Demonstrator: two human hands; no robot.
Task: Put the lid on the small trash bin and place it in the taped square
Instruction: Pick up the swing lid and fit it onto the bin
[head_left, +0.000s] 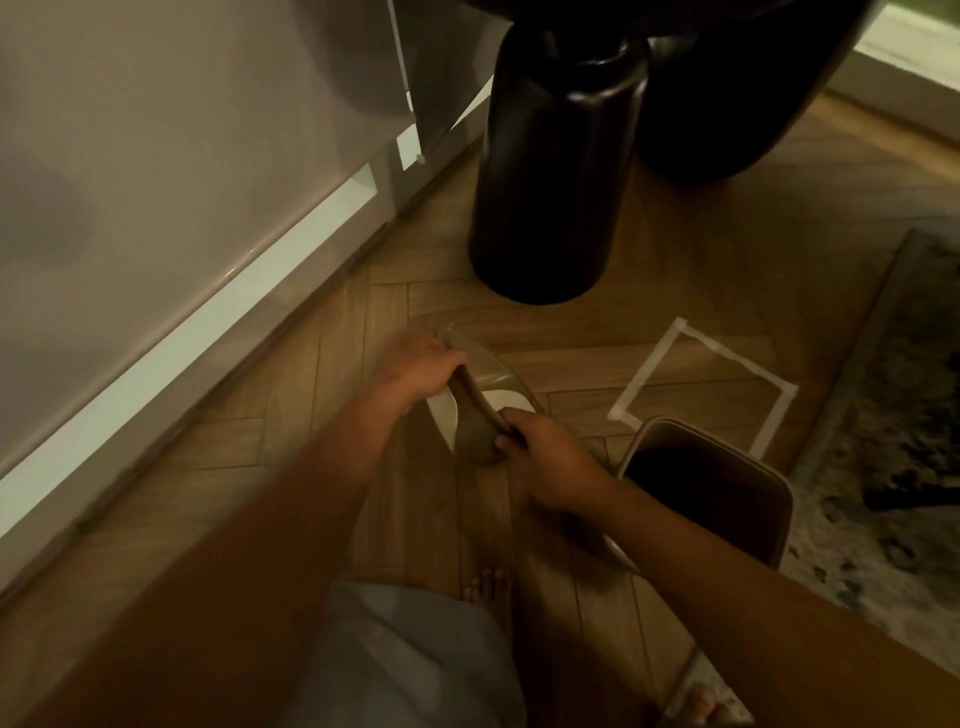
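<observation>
The beige lid (475, 410) of the small trash bin hangs tilted above the wooden floor, its swing flap partly turned. My left hand (415, 371) grips its far left edge and my right hand (545, 457) grips its near edge. The small beige trash bin (727, 525) stands open, without a lid, just right of my right hand. Its far corner overlaps the near edge of the taped square (649, 371), a white tape outline on the floor beyond it.
A tall black cylinder (550, 176) stands on the floor behind the lid, with a larger black shape (737, 88) to its right. A white cabinet (156, 182) runs along the left. A patterned rug (893, 415) lies on the right. My bare feet (488, 592) are below.
</observation>
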